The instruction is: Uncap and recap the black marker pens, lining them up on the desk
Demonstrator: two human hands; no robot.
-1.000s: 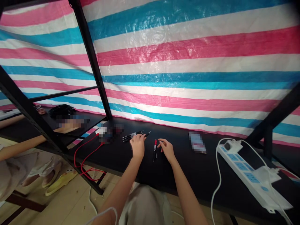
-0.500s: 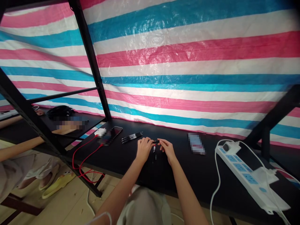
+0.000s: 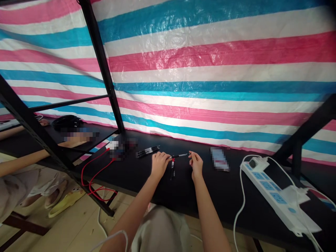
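My left hand (image 3: pixel 159 163) is closed around one end of a black pen (image 3: pixel 179 155), which points to the right above the table. A thin, pale length like a refill shows at the pen's right end. My right hand (image 3: pixel 196 165) is pinched at that end; whatever small piece sits between its fingertips is too small to make out. Below the pen, loose thin pen parts (image 3: pixel 172 169) lie on the black table (image 3: pixel 162 189), one with a red and white mark. Left of my left hand, several black pens (image 3: pixel 148 151) lie side by side.
A blurred phone (image 3: pixel 219 159) lies to the right, near a white power strip (image 3: pixel 275 196) with cables. Red cables (image 3: pixel 90 171) run from a white charger (image 3: pixel 113 144) over the left edge. Beyond the black frame post (image 3: pixel 103 66), another person's arm (image 3: pixel 26 162) rests on a table.
My hands have moved apart, the right one to the right. More of the pen and its thin end now shows between them.
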